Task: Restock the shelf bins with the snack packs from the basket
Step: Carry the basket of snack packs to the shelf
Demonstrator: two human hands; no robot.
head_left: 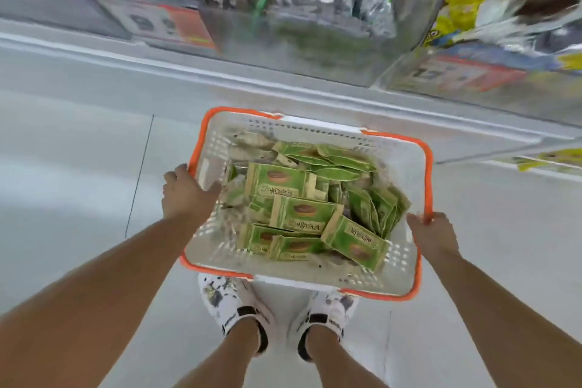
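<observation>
orange-rimmed basket (423,167) between both hands (185,195)

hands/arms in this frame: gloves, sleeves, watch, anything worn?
Nothing worn. The left hand and right hand are both bare: no gloves, and no rings that the blur lets me see. Both forearms are bare up to the frame edge, with no sleeve cuff, watch or band in view. The only clothing in shot is lower down: white shoes with dark speckles and black trim.
</observation>
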